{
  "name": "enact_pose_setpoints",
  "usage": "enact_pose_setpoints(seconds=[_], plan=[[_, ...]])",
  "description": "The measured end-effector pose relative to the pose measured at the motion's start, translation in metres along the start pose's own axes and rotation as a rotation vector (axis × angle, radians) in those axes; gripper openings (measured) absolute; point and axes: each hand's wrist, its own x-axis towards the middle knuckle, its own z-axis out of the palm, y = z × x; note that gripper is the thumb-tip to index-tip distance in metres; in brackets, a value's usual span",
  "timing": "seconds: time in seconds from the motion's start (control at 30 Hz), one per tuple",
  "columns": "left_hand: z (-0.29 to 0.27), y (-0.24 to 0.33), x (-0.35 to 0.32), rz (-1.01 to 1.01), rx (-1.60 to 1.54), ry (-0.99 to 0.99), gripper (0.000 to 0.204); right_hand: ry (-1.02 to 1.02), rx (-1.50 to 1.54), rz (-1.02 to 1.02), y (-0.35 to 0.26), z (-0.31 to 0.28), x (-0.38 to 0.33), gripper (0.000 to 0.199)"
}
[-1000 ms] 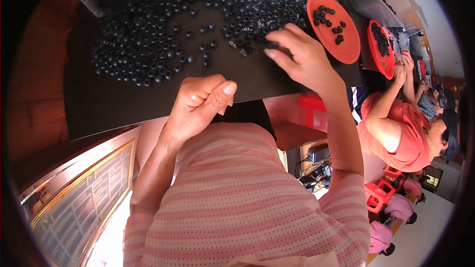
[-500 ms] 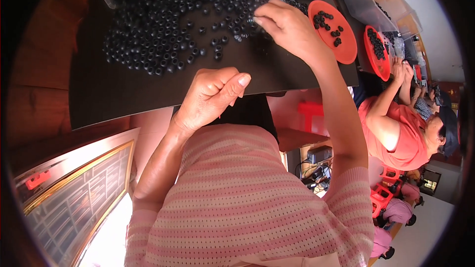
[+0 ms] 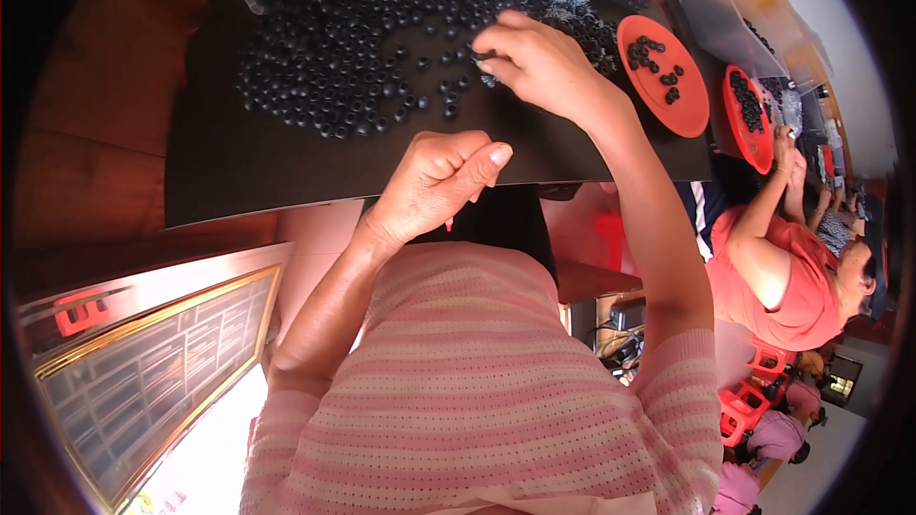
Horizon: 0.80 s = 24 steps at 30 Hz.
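Observation:
Many small black beads with holes lie spread over the dark board on the table. My right hand is above the near right edge of this spread, thumb and fingertips brought together around a small black bead. My left hand is held in a fist just over the board's near edge, thumb laid on top. Whatever its fingers enclose is hidden. Right of my right hand, an orange-red plate carries several black pieces. Small shiny grey pieces lie heaped beyond my right wrist.
A second red plate with dark pieces stands further right, beside a clear plastic bin. A co-worker in an orange-red shirt sits at the right with both hands near the table. Red stools stand behind.
The view has shifted, so the table and plates appear further right. My right fingertips have come nearer to the loose beads at the near edge. My left hand keeps its fist.

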Motion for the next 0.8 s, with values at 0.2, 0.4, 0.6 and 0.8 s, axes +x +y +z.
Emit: enact_pose_setpoints(seconds=[0.2,0.4,0.6,0.8], plan=[[0.002,0.007,0.003,0.025,0.068,0.022,0.044,-0.005,-0.053,-0.122,-0.004,0.017,0.045,0.026],[-0.003,0.006,0.004,0.056,0.098,0.016,0.042,-0.044,0.038,-0.035,0.014,-0.020,-0.016,0.010],[-0.003,0.005,0.005,0.008,0.079,-0.002,0.042,0.032,0.165,0.067,0.018,-0.013,-0.038,0.011],[-0.001,0.006,0.005,0.035,0.077,0.018,0.041,-0.059,-0.097,0.031,0.016,-0.002,-0.017,0.016]])
